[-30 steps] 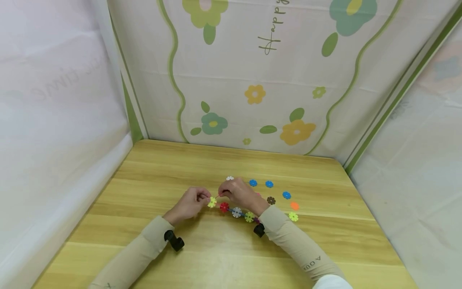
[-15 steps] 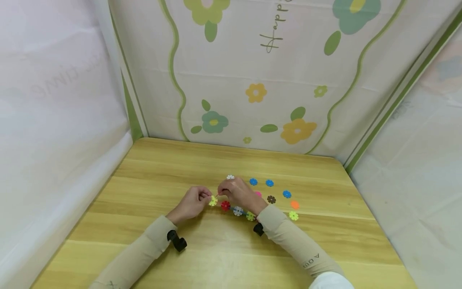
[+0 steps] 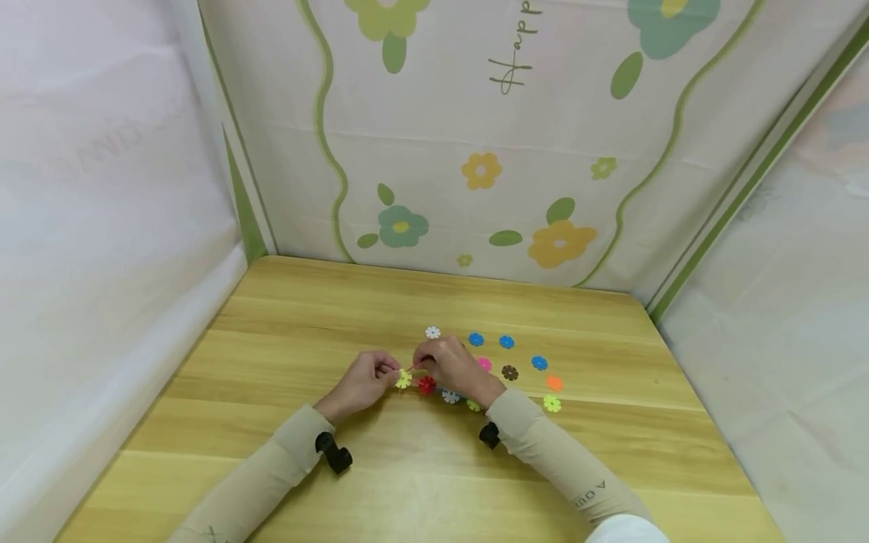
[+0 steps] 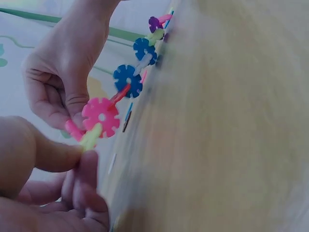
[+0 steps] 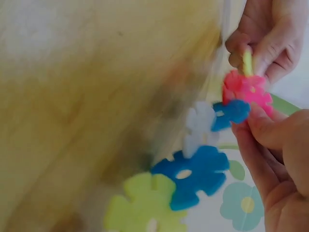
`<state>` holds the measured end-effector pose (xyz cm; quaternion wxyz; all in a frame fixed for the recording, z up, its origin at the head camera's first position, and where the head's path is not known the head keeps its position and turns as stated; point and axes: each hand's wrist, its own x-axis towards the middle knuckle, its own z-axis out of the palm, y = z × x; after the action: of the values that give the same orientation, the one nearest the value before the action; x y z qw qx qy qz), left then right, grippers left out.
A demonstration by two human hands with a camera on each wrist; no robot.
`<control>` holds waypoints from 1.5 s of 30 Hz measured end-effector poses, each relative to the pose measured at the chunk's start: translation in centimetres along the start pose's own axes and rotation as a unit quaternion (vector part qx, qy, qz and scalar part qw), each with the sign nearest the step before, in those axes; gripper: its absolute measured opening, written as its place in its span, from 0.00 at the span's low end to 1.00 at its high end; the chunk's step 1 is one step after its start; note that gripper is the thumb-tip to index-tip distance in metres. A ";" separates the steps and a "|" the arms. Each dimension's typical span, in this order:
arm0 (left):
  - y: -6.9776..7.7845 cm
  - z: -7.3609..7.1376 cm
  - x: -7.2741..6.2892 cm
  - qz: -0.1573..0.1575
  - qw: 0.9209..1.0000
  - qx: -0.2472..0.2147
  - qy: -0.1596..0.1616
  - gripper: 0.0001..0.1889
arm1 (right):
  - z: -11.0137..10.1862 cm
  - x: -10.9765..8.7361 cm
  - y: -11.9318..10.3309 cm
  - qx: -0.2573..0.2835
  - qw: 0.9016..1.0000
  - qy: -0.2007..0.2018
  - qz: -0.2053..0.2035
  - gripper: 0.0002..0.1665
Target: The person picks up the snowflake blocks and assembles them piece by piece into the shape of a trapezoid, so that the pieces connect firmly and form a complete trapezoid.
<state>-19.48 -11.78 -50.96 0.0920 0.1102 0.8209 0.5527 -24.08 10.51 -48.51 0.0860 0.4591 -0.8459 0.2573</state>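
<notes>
In the head view my left hand [image 3: 361,383] pinches a yellow-green notched plastic disc [image 3: 403,378], the left end of a chain of interlocking flower-shaped discs. Thumb and fingertips of my right hand [image 3: 453,366] grip a pink disc [image 4: 73,130], which meets the yellow-green one at its edge in the left wrist view. Behind that end, the chain runs through another pink disc [image 4: 101,117], a red disc [image 3: 426,385], a blue disc [image 4: 128,80] and a whitish disc [image 3: 450,396]. More blue, yellow-green and purple pieces follow. My right forearm covers the chain's far end in the head view.
Loose discs lie beyond and right of my right hand on the wooden table [image 3: 285,317]: a white disc [image 3: 432,332], several blue ones [image 3: 506,342], a pink one [image 3: 484,363], a brown one [image 3: 510,372], an orange one [image 3: 554,383] and a yellow-green one [image 3: 552,403]. Fabric walls enclose the table.
Both hands and the chain's left end have shifted slightly right. The loose white and pink discs show more fully beside the right hand. Both hands keep their pinch.
</notes>
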 end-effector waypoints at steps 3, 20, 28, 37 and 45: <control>0.1 -0.2 0.1 -0.007 1.000 0.016 -0.012 0.05 | -0.4 0.0 0.2 0.021 0.999 -0.033 0.011 0.05; 0.5 -1.2 0.8 0.043 0.991 0.076 -0.104 0.16 | -1.2 0.3 0.5 0.064 0.992 -0.103 -0.020 0.06; 0.2 -0.9 1.5 0.029 0.991 0.027 -0.126 0.14 | -2.5 0.7 1.2 0.042 0.990 -0.137 -0.001 0.08; 0.4 -1.0 1.6 0.026 0.989 0.017 -0.147 0.16 | -5.0 2.3 4.5 0.002 0.978 -0.167 0.122 0.13; 0.4 -1.4 1.7 0.022 0.988 0.005 -0.156 0.17 | -3.5 4.2 6.9 -0.020 0.971 -0.170 0.167 0.05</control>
<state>-21.48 -12.38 -50.15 0.2063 0.2132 0.7967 0.5266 -32.41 12.29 -46.39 -0.0935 0.3462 -0.9181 0.1691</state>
